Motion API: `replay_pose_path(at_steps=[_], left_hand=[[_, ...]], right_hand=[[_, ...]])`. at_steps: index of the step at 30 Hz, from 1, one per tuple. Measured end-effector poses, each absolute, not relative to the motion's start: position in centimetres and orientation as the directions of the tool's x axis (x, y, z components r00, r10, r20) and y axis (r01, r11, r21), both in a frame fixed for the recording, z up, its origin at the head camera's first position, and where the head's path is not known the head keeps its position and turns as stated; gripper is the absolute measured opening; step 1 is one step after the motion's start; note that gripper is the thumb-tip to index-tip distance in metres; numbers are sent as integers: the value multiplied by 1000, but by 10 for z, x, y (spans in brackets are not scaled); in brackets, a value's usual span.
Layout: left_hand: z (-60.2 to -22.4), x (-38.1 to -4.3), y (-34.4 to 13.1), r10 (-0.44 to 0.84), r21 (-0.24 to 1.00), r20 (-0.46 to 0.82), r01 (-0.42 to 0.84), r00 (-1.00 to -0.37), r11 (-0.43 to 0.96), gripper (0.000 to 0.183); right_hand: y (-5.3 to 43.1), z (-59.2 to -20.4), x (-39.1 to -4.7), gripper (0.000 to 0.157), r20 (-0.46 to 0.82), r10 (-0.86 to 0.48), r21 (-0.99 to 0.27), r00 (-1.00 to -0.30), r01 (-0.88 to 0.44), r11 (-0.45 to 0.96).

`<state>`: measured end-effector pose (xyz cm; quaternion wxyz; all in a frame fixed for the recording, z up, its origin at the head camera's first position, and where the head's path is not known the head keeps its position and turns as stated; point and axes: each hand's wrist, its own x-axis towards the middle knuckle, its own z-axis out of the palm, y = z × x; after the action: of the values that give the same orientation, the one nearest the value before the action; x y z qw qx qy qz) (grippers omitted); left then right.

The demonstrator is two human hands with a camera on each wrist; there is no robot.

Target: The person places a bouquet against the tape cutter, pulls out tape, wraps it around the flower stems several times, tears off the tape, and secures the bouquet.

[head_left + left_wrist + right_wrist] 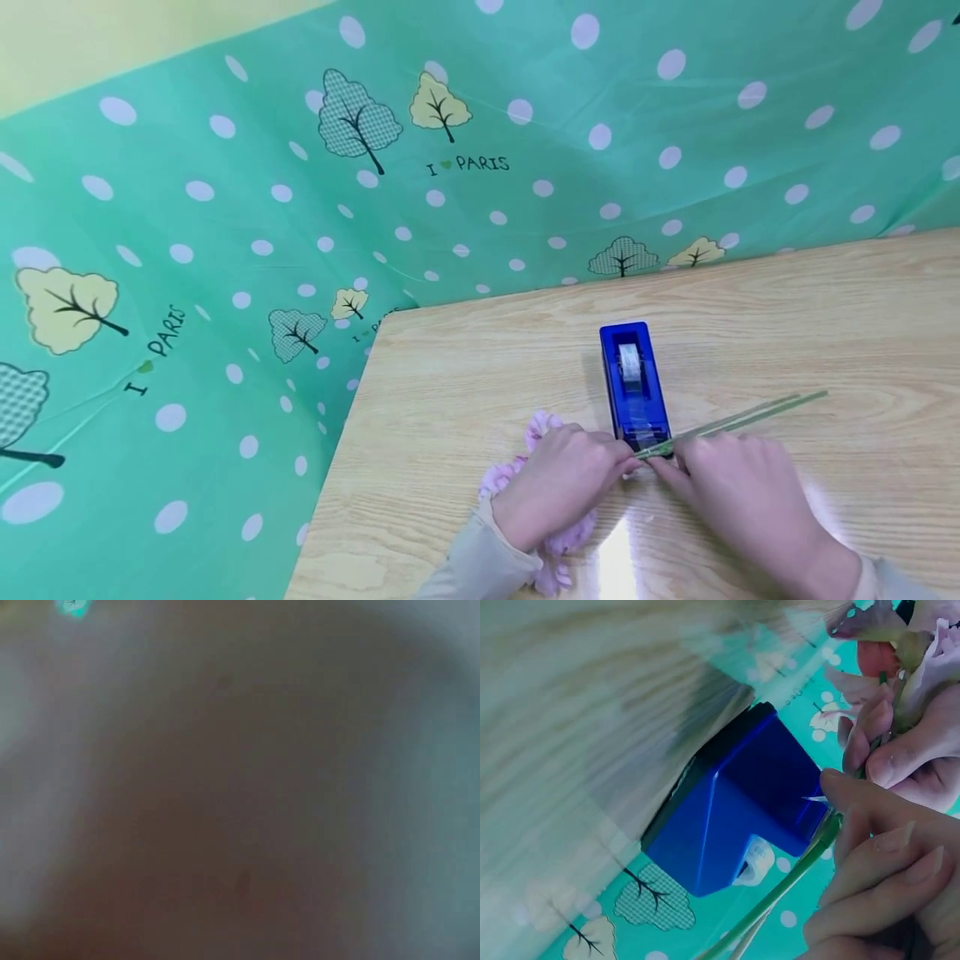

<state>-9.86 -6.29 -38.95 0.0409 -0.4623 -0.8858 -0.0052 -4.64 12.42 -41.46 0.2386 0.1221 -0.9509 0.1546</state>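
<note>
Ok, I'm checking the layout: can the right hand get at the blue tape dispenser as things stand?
Probably yes: the right hand is close to the blue tape dispenser, though the green stems in its grip may hinder it.

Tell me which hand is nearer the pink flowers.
Left. The left hand holds the green stems beside the pink flowers; the right hand holds them farther along.

From here the light looks bright, with white glare on the table (435, 375) and a soft shadow beside the tape dispenser (637, 392). The left wrist view is dim, all blur; the right wrist's is cool and hazy, wood grain smeared.
</note>
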Motion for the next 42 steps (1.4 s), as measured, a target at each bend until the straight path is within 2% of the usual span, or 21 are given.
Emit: replay_pose_path(at_steps=[3,6,12,14,16,19,22,25,29,33,36,39,42], left_hand=[[-389,-99,-64,819,-10,73,821,-569,571,25],[-388,-99,-64,817,33,77,821,-571,570,26],[-389,-99,-65,810,93,97,815,-579,572,27],[-389,-99,-66,812,101,102,818,-575,567,27],[-389,-100,-67,815,109,109,821,-570,560,27],[-388,-101,-68,821,121,117,828,-559,547,26],[-388,-102,-69,826,131,128,834,-550,535,27],[-388,-104,-69,832,138,142,843,-536,520,28],[-389,-105,-70,838,128,159,853,-522,506,28],[-389,-105,-71,836,123,165,852,-522,508,28],[-390,-105,-71,835,124,165,851,-525,510,27],[-390,-106,-70,832,124,163,848,-530,516,27],[-390,-106,-69,829,126,158,843,-537,522,28]], right_hand=[[124,-417,-48,53,562,-186,-203,-806,-353,913],[123,-418,-49,49,594,-211,-185,-776,-387,903],[129,-404,-49,38,404,-210,-308,-890,-348,885],[133,-399,-51,33,403,-214,-328,-890,-359,874],[136,-397,-54,31,452,-234,-313,-861,-399,862],[141,-396,-59,34,501,-274,-277,-821,-452,848],[144,-396,-63,35,454,-270,-325,-849,-439,838],[146,-397,-65,29,379,-253,-388,-890,-401,830],[148,-399,-67,27,329,-284,-406,-901,-407,818],[147,-402,-67,29,371,-335,-344,-866,-464,816],[145,-407,-68,30,463,-368,-243,-806,-515,822],[142,-412,-69,25,543,-390,-158,-744,-546,823],[140,-415,-68,23,583,-383,-127,-717,-546,828]])
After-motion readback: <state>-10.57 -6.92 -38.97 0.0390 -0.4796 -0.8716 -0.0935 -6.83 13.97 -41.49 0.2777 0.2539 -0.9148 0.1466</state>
